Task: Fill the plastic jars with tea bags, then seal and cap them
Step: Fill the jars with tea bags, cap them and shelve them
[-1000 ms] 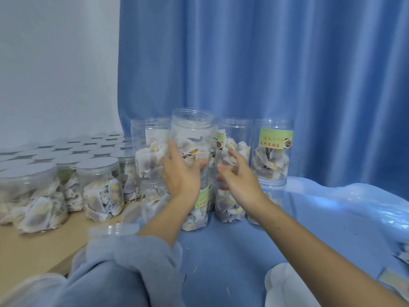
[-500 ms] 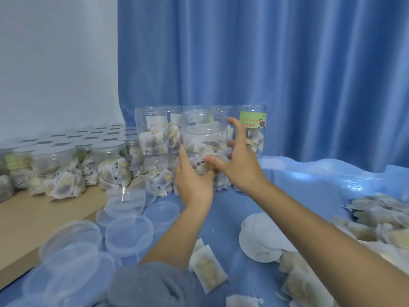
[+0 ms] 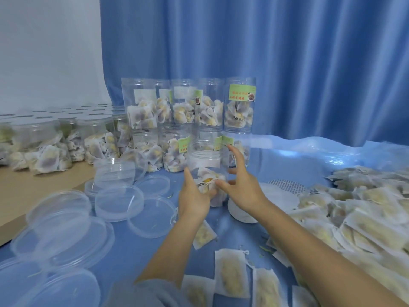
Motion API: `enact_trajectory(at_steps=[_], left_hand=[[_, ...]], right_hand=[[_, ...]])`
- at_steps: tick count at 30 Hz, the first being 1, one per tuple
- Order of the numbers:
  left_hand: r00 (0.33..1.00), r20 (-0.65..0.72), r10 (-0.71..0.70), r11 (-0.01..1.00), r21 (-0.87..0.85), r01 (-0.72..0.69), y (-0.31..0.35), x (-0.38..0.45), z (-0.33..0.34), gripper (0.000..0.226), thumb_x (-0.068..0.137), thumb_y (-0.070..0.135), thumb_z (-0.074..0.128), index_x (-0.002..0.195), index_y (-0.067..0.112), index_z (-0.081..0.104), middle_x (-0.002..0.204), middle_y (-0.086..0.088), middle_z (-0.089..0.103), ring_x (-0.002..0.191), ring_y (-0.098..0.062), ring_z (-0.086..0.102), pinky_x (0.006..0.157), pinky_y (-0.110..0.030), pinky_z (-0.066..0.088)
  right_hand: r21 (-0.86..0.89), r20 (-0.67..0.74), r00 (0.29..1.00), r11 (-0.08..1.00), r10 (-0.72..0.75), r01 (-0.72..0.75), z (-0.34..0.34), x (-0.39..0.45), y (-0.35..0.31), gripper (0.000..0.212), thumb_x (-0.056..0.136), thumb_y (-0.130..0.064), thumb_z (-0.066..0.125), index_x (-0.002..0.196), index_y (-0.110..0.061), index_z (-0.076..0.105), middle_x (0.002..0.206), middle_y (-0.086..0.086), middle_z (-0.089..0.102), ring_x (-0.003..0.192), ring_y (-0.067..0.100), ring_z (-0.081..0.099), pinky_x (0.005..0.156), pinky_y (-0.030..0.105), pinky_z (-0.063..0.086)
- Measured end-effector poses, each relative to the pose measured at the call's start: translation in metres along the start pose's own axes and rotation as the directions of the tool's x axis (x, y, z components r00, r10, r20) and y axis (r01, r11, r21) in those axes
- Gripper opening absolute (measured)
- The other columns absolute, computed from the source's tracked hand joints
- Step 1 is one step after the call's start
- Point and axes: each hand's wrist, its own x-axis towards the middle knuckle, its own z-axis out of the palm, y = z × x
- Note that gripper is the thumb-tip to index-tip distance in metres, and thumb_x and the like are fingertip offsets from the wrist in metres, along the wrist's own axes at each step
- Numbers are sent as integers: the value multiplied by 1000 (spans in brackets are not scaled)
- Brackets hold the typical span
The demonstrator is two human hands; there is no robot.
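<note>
**Open jar held between both hands**

The left hand (image 3: 193,197) and right hand (image 3: 242,191) clasp the jar (image 3: 207,168) from opposite sides, fingers spread on its wall. The jar stands upright, uncapped, with tea bags (image 3: 209,181) in its lower part. Stacked filled jars (image 3: 188,105) stand just beyond the hands. Loose lids (image 3: 119,202) lie left of the left hand; loose bags (image 3: 354,220) lie right of the right hand.
</note>
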Motion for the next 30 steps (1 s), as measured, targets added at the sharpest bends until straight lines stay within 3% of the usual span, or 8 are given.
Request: enact_trajectory(at_steps=[4, 7, 11, 15, 17, 20, 24, 30], left_hand=[[993, -111, 38, 999, -32, -42, -8, -5, -8, 78, 85, 15, 61, 149, 24, 18, 138, -4, 49, 118, -23, 52, 91, -33, 45], [948, -317, 33, 986, -145, -82, -12, -7, -17, 51, 85, -2, 51, 133, 13, 44, 132, -4, 52, 111, -16, 54, 91, -23, 42], [873, -484, 64, 985, -109, -132, -13, -8, -26, 34, 81, -7, 45, 107, 11, 57, 111, -5, 61, 86, -8, 53, 74, -14, 34], [851, -515, 103, 986, -59, -155, -16, -9, -28, 30, 81, -7, 46, 100, 13, 59, 104, -6, 61, 82, -9, 50, 68, -11, 29], [828, -550, 107, 984, -60, -167, -17, -9, -31, 29, 81, -6, 46, 98, 12, 61, 102, -7, 61, 81, -11, 50, 67, -11, 29], [793, -600, 104, 983, -58, -174, -17, -7, -39, 26, 81, -5, 47, 97, 11, 61, 99, -6, 61, 82, -12, 49, 65, -8, 29], [797, -594, 114, 993, 44, -110, -22, -5, -44, 21, 83, 0, 52, 101, 9, 60, 103, -7, 60, 97, -22, 51, 68, -13, 21], [787, -611, 82, 994, 107, -20, -29, -1, -49, 25, 83, -1, 51, 104, 7, 62, 113, -11, 60, 110, -29, 48, 83, -22, 29]], right_hand=[[-136, -189, 978, 989, -89, 64, 0, -8, -4, 36, 79, -20, 71, 107, -21, 49, 108, -2, 48, 90, 15, 53, 83, 29, 46], [-261, 125, 989, 959, -83, 114, 2, -15, -14, 13, 78, -36, 69, 78, -26, 61, 79, -6, 61, 69, 7, 53, 71, 27, 47], [-358, 463, 880, 931, 105, 77, 15, -26, -29, 39, 69, -57, 70, 98, -32, 60, 83, -12, 59, 81, 9, 57, 78, 31, 50], [-387, 533, 843, 908, 76, 163, 25, -32, -30, 45, 80, -29, 68, 122, -33, 53, 89, -5, 52, 84, 15, 52, 80, 30, 47], [-331, 442, 896, 919, -52, 217, 18, -26, -33, 40, 82, -16, 66, 118, -31, 60, 80, -7, 53, 73, 7, 49, 73, 21, 42], [-74, -1, 985, 982, -173, 172, -1, -7, -48, 26, 81, -15, 70, 101, -30, 66, 71, -17, 55, 68, 1, 53, 67, 6, 38], [15, -476, 848, 962, -232, 272, -17, 26, -72, 19, 83, -15, 67, 97, -25, 63, 78, -12, 64, 76, 2, 60, 68, 5, 44], [-455, -17, 986, 879, -167, 141, -4, 32, -57, 32, 95, -35, 51, 118, -20, 66, 136, 15, 50, 131, 29, 39, 108, 34, 27]])
